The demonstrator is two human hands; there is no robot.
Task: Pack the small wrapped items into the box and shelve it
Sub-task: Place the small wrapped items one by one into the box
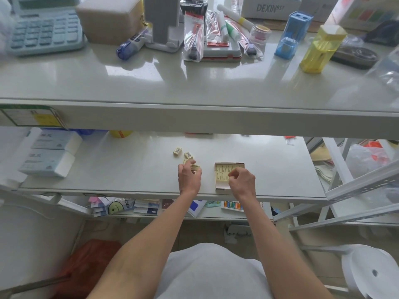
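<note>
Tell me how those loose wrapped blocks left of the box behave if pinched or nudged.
Probably stiff and light: each wrapped block is a small flat-sided brick, so it should slide, not roll. The glossy shelf may let it skid. The left hand holds one in curled fingers, suggesting little weight.

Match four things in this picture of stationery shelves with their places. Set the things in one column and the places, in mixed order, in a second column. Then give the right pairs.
Things
1. pale blue plastic calculator
2. yellow translucent plastic container
3. small open cardboard box
4. two loose cream wrapped items with barcodes

Places
a. middle shelf, under the right hand
b. top shelf, far left
c. middle shelf, just beyond the left hand
d. top shelf, right side

Pairs: 1-b, 2-d, 3-a, 4-c
</note>
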